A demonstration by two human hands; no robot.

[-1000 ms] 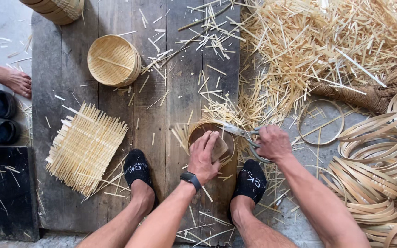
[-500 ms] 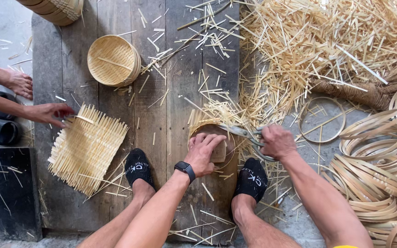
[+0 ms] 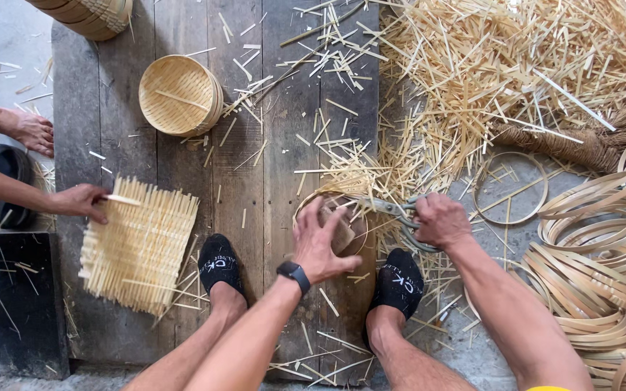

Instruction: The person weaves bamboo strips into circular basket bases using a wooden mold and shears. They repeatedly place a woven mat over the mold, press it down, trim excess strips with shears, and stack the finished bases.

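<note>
Left hand (image 3: 325, 242) presses the round woven basket (image 3: 331, 221) down between the feet, right hand (image 3: 440, 219) clamped on the shears (image 3: 393, 210) trimming its rim; a slip could nick those close fingers.

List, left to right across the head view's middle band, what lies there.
Another person's hand → square woven bamboo mat → left hand on a small round basket → metal shears → right hand → coiled bamboo hoops.
</note>
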